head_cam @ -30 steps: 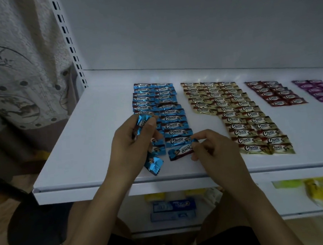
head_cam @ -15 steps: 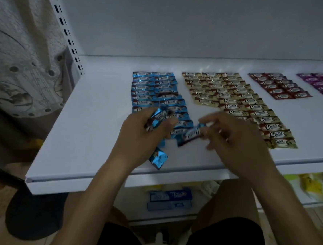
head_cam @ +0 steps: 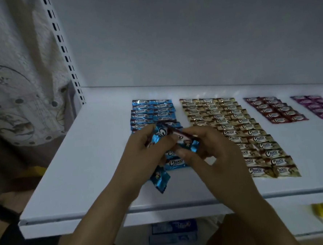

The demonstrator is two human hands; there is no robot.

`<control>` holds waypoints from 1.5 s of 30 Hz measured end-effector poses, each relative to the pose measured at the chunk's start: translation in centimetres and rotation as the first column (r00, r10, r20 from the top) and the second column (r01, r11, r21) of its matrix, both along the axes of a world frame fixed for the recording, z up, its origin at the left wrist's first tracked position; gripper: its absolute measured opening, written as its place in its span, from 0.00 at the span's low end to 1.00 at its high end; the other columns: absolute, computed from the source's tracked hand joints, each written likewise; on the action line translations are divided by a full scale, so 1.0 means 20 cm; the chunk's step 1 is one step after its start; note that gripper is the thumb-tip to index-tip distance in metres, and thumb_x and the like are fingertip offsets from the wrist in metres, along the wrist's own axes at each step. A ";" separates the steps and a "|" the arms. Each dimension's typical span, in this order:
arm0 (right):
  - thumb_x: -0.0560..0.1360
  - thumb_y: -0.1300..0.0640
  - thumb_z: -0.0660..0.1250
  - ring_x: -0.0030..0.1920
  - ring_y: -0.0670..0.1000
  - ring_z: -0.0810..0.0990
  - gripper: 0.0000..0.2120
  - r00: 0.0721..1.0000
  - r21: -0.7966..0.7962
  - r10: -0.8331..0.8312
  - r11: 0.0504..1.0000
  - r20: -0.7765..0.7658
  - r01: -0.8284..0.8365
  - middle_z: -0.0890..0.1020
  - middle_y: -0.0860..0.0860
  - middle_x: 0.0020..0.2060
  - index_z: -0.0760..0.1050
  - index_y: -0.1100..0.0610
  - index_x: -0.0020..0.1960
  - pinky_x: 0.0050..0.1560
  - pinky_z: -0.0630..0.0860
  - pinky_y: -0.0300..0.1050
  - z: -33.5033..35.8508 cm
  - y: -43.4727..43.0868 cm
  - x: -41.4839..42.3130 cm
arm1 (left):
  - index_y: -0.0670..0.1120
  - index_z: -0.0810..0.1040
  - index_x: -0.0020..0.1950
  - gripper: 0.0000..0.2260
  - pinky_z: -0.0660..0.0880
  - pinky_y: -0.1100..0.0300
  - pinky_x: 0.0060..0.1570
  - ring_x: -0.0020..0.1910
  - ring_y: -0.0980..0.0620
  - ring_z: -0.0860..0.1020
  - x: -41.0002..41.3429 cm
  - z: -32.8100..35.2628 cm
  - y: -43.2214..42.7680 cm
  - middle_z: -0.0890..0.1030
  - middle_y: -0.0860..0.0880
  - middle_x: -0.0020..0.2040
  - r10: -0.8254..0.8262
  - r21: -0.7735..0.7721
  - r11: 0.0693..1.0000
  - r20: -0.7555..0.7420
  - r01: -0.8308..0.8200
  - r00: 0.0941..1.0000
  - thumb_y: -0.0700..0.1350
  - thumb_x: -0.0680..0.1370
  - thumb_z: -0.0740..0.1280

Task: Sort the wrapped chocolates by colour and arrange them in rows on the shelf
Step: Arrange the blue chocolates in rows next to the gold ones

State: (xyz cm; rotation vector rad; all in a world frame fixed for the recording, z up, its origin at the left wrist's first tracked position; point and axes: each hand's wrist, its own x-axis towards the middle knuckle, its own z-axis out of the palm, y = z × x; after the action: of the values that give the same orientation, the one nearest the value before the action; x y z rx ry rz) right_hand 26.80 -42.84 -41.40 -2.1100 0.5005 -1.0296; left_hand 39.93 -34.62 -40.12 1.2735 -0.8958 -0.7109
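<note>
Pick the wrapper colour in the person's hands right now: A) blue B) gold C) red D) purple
A: the left hand grips several blue chocolates, and the right hand pinches the end of one blue chocolate.

We see hands, forearms & a bit of leg only. The bare left hand (head_cam: 147, 151) and bare right hand (head_cam: 212, 157) have slim fingers w/ short, plain nails, vis. mainly on the thumbs. The lean left forearm (head_cam: 105, 211) and right forearm (head_cam: 257, 211) are bare all the way to the btm frame edge, i.e. skin only. Beside the right forearm we make out a bare knee (head_cam: 230, 235), dim & blurred. Clothing: we can't tell in this light.
</note>
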 end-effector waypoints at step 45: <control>0.77 0.62 0.65 0.35 0.46 0.83 0.05 0.981 0.562 0.179 0.806 0.069 -0.186 0.85 0.48 0.41 0.78 0.56 0.50 0.37 0.77 0.33 0.05 0.13 0.34 | 0.48 0.77 0.44 0.11 0.67 0.65 0.24 0.23 0.57 0.74 0.34 -0.07 -0.02 0.75 0.54 0.27 0.312 0.158 0.946 -0.688 -0.284 0.655 0.55 0.78 0.64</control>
State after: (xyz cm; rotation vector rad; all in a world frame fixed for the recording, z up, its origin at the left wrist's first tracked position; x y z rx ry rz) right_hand 33.64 -40.16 -40.33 -1.5770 0.5092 -0.6712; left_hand 46.73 -35.02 -41.57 1.0083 -0.0253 -0.8605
